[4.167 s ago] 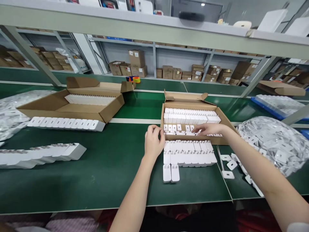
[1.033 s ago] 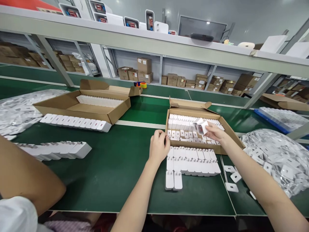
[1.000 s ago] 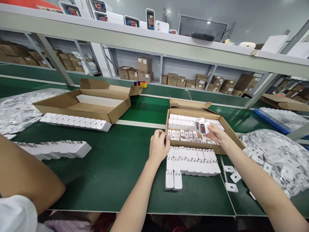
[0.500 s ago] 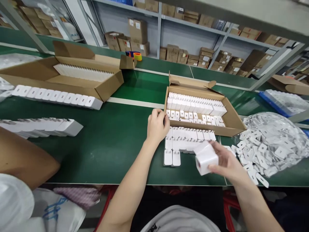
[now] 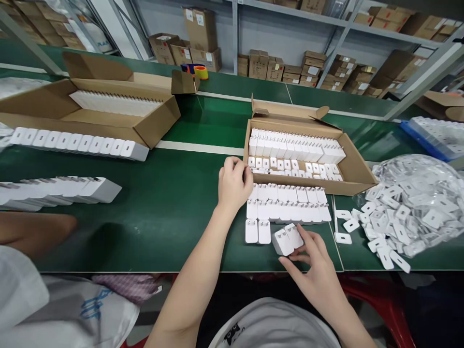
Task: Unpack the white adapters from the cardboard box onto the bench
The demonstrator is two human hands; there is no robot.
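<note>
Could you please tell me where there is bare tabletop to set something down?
The widest bare patch of green table lies between the leaning white blocks and the left hand. Another lies between the left carton and the right carton. It is crowded near the right hand, with plug adapters beyond it and loose white plates to its right.

On your worktop (image 5: 170, 208), plug adapters (image 5: 288, 212) lie before one carton (image 5: 351, 187); faceplates (image 5: 416, 212) lie right of it, a second carton (image 5: 157, 123) left.
</note>
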